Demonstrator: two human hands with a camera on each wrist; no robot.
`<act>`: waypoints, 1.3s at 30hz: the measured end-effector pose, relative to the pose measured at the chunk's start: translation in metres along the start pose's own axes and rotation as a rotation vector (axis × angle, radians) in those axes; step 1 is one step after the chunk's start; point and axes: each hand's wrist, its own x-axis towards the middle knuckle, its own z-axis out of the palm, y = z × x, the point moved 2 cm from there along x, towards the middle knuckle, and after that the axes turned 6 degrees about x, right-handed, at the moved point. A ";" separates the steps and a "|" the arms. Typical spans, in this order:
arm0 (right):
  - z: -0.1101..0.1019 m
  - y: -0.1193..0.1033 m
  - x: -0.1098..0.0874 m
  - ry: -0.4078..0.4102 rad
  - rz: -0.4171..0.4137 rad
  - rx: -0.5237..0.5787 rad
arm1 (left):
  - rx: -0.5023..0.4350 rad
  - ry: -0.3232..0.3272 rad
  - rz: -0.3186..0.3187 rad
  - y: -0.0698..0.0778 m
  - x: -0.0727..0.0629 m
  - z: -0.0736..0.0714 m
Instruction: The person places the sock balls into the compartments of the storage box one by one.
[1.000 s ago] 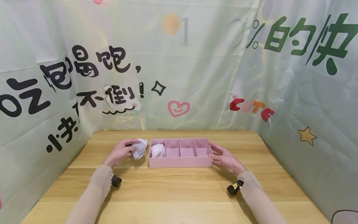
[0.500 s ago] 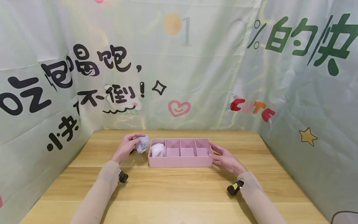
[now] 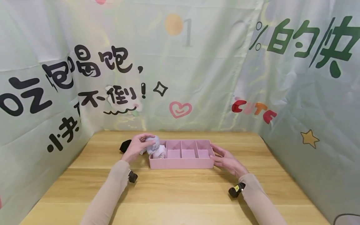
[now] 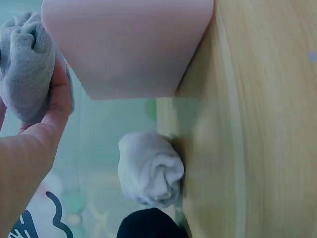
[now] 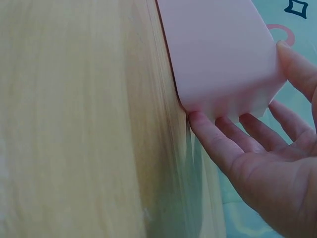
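My left hand (image 3: 137, 148) holds a rolled-up grey sock (image 4: 25, 69) between fingers and thumb, over the left end of a pink divided box (image 3: 182, 163). A whitish rolled sock (image 3: 159, 152) sits in the leftmost compartment, partly hidden by the held one in the head view. At the box's right end, my right hand (image 3: 229, 160) grips the wall, several fingertips against the outside and the thumb at the top edge. Left of the box, another pale rolled sock (image 4: 151, 171) lies on the table, mostly hidden behind my left hand in the head view.
A black rolled item (image 3: 125, 146) lies on the wooden table (image 3: 180, 193) beyond my left hand. Printed fabric walls (image 3: 211, 78) enclose the table at the back and both sides. The box's other three compartments show bare floors.
My left hand has lifted the grey sock and carried it right, from beside the box to over its left end. The black item has come into view. My right hand stays put.
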 end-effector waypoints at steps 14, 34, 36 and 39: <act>-0.001 0.000 0.001 -0.011 -0.005 -0.002 | 0.010 -0.080 0.057 0.008 0.006 0.034; -0.001 0.002 -0.002 0.014 -0.007 -0.011 | 0.017 -0.112 0.043 0.003 0.017 0.067; -0.001 0.002 -0.002 0.010 -0.008 -0.009 | 0.064 -0.099 0.059 0.004 0.017 0.069; -0.001 0.002 -0.001 0.001 -0.014 -0.009 | 0.120 -0.092 0.072 0.006 0.016 0.071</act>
